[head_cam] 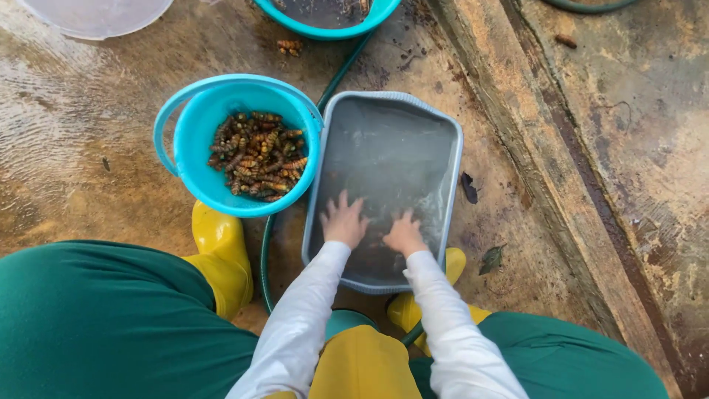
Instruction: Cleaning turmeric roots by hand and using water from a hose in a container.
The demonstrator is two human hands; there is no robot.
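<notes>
Both hands, left point(344, 222) and right point(405, 234), spread open, gripping nothing, in the grey tub point(450, 122), lengthwise away from the person.

I crouch on a wet concrete floor point(88, 133), brown and stained, with ripples of water shining in flat daylight to the left of the raised concrete kerb point(517, 140). That kerb runs diagonally down to the right; beyond it the slab point(642, 118) is mottled and grimy. Two dark fallen leaves point(470, 188) lie just left of the kerb. A green hose point(266, 258) snakes across the floor farther left.
</notes>
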